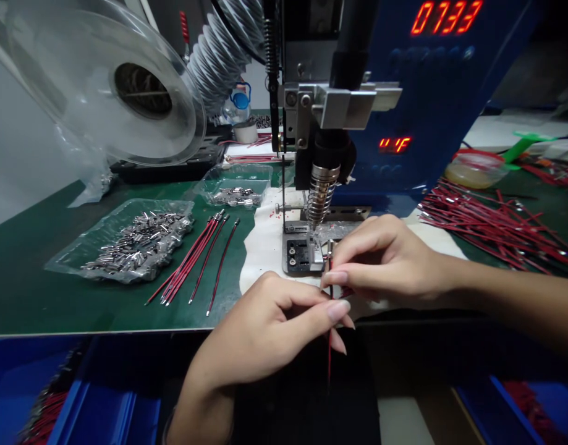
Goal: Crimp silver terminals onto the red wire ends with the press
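Note:
My left hand (269, 327) pinches a thin red wire (329, 355) that hangs down past the table's front edge. My right hand (385, 259) pinches the same wire higher up, right at the small metal fixture (302, 253) under the machine's spring-loaded head (321, 191). The wire's upper end meets the fixture behind my right fingertips. Both hands are closed.
A clear bag of small metal sleeves (135, 241) lies left on the green mat, with several red wires (195, 259) beside it and a second bag (235, 194) behind. A big pile of red wires (492, 228) lies right. A clear reel (102, 80) hangs upper left. Blue bins (98, 408) sit below.

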A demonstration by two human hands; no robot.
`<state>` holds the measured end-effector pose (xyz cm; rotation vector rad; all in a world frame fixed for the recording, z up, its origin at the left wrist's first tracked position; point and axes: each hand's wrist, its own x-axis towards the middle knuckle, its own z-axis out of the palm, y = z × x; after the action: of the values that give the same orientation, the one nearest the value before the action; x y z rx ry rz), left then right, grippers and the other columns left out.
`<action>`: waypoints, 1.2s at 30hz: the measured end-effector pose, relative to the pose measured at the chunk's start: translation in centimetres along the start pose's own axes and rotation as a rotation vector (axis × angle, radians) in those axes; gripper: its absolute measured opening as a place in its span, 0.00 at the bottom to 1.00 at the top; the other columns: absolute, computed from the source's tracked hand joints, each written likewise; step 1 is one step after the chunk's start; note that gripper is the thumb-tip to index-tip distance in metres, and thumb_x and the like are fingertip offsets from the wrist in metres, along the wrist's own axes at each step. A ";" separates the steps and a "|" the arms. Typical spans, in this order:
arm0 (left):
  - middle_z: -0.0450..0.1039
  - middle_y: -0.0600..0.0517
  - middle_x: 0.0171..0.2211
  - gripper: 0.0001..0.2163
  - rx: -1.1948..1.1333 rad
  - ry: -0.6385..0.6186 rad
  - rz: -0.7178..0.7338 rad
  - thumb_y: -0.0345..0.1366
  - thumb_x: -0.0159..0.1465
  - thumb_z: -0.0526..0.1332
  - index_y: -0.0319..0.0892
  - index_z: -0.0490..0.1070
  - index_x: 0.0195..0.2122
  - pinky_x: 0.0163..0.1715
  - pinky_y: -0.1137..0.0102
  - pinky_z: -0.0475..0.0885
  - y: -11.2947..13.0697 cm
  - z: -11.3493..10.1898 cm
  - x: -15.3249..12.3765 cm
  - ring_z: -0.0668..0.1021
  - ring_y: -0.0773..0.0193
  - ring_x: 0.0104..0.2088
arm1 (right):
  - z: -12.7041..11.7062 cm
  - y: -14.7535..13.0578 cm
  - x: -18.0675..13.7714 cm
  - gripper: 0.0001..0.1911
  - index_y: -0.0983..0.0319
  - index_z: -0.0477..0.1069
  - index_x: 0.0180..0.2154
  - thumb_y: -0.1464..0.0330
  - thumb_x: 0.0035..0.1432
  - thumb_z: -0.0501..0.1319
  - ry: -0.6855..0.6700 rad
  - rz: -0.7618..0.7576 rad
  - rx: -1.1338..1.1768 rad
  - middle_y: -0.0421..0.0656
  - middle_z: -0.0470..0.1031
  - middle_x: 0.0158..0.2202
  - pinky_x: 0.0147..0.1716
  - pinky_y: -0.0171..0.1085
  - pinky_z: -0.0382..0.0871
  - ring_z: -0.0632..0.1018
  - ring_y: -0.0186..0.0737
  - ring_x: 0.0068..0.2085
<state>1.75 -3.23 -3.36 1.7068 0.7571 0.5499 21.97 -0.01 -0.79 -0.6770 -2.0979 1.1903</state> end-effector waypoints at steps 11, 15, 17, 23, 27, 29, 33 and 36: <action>0.79 0.50 0.27 0.18 0.024 0.028 -0.020 0.45 0.67 0.57 0.37 0.79 0.31 0.32 0.72 0.69 0.0 0.1 -0.1 0.78 0.64 0.28 | -0.2 0.1 -0.3 0.12 0.69 0.79 0.32 0.66 0.61 0.62 -0.049 0.001 -0.050 0.39 0.73 0.21 0.18 0.24 0.60 0.70 0.25 0.21; 0.79 0.50 0.27 0.19 0.033 0.023 -0.015 0.45 0.67 0.57 0.37 0.79 0.30 0.32 0.72 0.69 -0.1 0.1 -0.1 0.78 0.64 0.28 | -0.2 0.2 -0.3 0.11 0.68 0.78 0.31 0.66 0.61 0.63 -0.043 -0.005 -0.073 0.39 0.74 0.22 0.19 0.25 0.60 0.71 0.25 0.22; 0.79 0.49 0.27 0.19 0.034 0.016 -0.015 0.46 0.68 0.56 0.37 0.80 0.32 0.33 0.72 0.70 -0.1 0.1 -0.2 0.79 0.64 0.29 | -0.2 0.2 -0.2 0.10 0.67 0.78 0.31 0.67 0.60 0.63 -0.026 -0.027 -0.078 0.39 0.75 0.23 0.20 0.24 0.61 0.72 0.25 0.23; 0.80 0.47 0.27 0.17 0.055 0.054 0.019 0.43 0.68 0.57 0.38 0.82 0.35 0.38 0.70 0.71 0.0 0.3 -0.1 0.80 0.61 0.31 | -0.2 0.4 -0.3 0.10 0.67 0.78 0.28 0.67 0.58 0.65 0.006 -0.053 -0.090 0.40 0.76 0.22 0.19 0.25 0.62 0.72 0.26 0.22; 0.79 0.47 0.27 0.16 0.073 0.070 0.042 0.41 0.67 0.57 0.38 0.82 0.33 0.36 0.70 0.72 0.3 0.2 -0.1 0.80 0.60 0.31 | -0.2 0.5 -0.4 0.09 0.67 0.78 0.29 0.67 0.58 0.65 0.010 -0.050 -0.095 0.40 0.77 0.23 0.20 0.25 0.63 0.73 0.27 0.22; 0.79 0.47 0.26 0.16 0.078 0.077 0.050 0.41 0.67 0.58 0.38 0.82 0.32 0.35 0.70 0.72 0.3 0.2 -0.1 0.80 0.60 0.30 | -0.2 0.5 -0.4 0.09 0.67 0.78 0.29 0.68 0.57 0.65 0.015 -0.057 -0.091 0.40 0.77 0.23 0.20 0.25 0.63 0.73 0.27 0.22; 0.79 0.48 0.27 0.16 0.070 0.059 0.038 0.42 0.67 0.57 0.38 0.81 0.33 0.36 0.71 0.72 0.0 0.2 -0.2 0.80 0.61 0.30 | -0.3 0.5 -0.4 0.09 0.67 0.78 0.29 0.68 0.58 0.65 -0.009 -0.059 -0.087 0.40 0.77 0.23 0.20 0.25 0.63 0.73 0.26 0.22; 0.80 0.49 0.29 0.17 0.057 0.028 0.019 0.43 0.68 0.56 0.38 0.80 0.34 0.37 0.71 0.71 -0.1 0.2 -0.1 0.79 0.63 0.30 | -0.3 0.4 -0.3 0.08 0.67 0.78 0.29 0.69 0.58 0.65 -0.009 -0.063 -0.076 0.40 0.77 0.23 0.20 0.25 0.64 0.73 0.26 0.22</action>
<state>1.79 -3.42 -3.53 1.7640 0.7838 0.5715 22.46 0.13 -1.08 -0.6364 -2.1647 1.0858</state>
